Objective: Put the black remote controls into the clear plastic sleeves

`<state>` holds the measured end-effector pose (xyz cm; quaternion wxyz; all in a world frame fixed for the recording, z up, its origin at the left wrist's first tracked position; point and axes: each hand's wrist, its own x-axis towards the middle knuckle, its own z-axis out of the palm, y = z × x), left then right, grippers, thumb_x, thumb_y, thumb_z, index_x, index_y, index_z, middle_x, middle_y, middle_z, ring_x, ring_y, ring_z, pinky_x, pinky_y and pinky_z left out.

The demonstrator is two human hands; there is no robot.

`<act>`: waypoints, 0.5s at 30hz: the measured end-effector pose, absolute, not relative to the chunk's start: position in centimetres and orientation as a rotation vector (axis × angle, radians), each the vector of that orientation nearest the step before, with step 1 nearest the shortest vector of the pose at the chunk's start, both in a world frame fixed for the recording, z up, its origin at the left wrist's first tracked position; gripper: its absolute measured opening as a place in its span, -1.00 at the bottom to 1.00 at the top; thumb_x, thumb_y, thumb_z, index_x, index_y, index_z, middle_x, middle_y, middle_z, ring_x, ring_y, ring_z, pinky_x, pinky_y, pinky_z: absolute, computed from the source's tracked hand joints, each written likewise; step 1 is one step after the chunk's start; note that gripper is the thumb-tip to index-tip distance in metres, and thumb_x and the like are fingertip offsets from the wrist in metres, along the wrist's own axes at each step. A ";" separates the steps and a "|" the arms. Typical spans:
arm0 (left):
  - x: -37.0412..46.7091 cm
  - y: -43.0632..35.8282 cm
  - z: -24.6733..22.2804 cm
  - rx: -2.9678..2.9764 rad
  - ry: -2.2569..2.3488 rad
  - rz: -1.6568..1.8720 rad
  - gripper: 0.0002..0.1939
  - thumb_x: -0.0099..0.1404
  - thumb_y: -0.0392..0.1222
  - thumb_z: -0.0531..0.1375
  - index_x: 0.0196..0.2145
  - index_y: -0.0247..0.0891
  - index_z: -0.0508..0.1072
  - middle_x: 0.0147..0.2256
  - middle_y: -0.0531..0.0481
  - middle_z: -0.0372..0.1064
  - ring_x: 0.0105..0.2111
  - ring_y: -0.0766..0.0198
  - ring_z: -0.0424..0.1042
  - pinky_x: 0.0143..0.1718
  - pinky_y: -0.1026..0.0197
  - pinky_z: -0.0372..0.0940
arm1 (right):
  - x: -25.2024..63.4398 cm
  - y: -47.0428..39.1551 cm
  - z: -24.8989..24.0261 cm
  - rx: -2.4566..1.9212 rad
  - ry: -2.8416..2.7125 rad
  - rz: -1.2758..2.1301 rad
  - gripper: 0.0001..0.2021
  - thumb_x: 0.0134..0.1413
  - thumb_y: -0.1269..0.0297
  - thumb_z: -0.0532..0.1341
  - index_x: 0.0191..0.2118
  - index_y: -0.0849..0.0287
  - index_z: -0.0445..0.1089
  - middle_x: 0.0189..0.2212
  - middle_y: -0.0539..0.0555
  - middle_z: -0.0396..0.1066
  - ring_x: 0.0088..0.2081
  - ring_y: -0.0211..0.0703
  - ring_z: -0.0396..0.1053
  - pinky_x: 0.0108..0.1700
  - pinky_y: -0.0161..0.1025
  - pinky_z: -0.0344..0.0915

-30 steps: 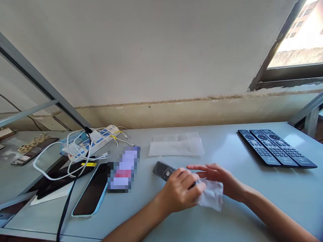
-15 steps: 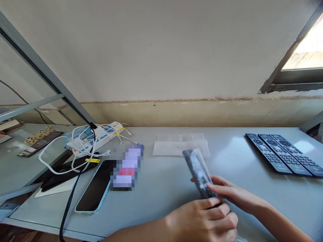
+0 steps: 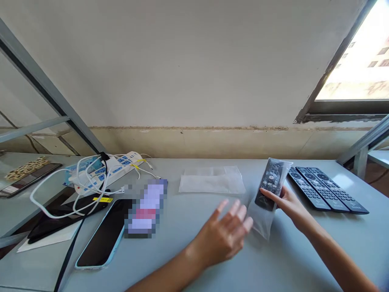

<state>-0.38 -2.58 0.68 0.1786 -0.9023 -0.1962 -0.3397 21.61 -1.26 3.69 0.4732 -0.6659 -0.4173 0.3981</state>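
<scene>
My right hand [image 3: 287,202] grips a black remote control [image 3: 270,182] that sits inside a clear plastic bag [image 3: 261,221]. The bag's loose end hangs below the remote, toward me. Left of it, my left hand [image 3: 226,231] is in the air over the table, fingers apart and slightly blurred, holding nothing. Just right of the bagged remote, several bare black remotes [image 3: 326,188] lie side by side on the table. Flat clear plastic bags [image 3: 212,180] rest near the wall, beyond my left hand.
On the left lie a phone with a light blue edge [image 3: 105,235], a pixelated purple item [image 3: 147,209], a white power strip [image 3: 121,166] with tangled white cables, and a black pouch [image 3: 65,221]. A metal frame post [image 3: 54,89] slants up at the left.
The bagged remote has moved right and up in my right hand, beside the bare remotes. My left hand has let go of it and moved left, its fingers opening. The view has shifted slightly right.
</scene>
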 end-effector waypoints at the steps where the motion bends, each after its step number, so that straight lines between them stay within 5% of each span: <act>1: -0.7 -2.0 0.7 -2.516 -0.738 -0.937 -0.67 0.33 -0.21 -0.02 -0.01 -0.27 0.37 -0.02 -0.09 0.38 0.10 0.16 0.24 0.14 0.04 0.13 | 21.6 -1.2 3.7 -1.637 -1.032 0.961 -0.41 -0.56 -0.15 0.37 -0.34 0.13 0.33 -0.44 0.06 0.46 -0.37 -0.03 0.39 -0.35 -0.13 0.37; 8: -5.5 1.9 3.0 -1.795 -2.334 -0.489 -0.38 0.32 0.04 -0.03 0.21 -0.42 0.12 0.17 -0.44 0.09 0.19 -0.26 0.04 0.00 -0.42 0.11 | 22.0 -0.6 2.4 -1.745 -1.059 0.859 -0.47 -0.48 -0.13 0.26 -0.34 0.16 0.39 -0.41 0.11 0.49 -0.32 0.03 0.43 -0.35 -0.17 0.38; 15: -10.4 3.4 4.6 -1.395 -2.893 -0.570 -0.31 0.33 0.13 -0.10 0.26 -0.37 0.01 0.24 -0.42 -0.06 0.25 -0.28 -0.16 -0.07 -0.50 0.12 | 20.9 -1.0 3.4 -1.758 -0.958 0.912 -0.55 -0.52 -0.02 0.27 -0.39 0.16 0.41 -0.45 0.09 0.49 -0.42 -0.06 0.41 -0.43 -0.24 0.36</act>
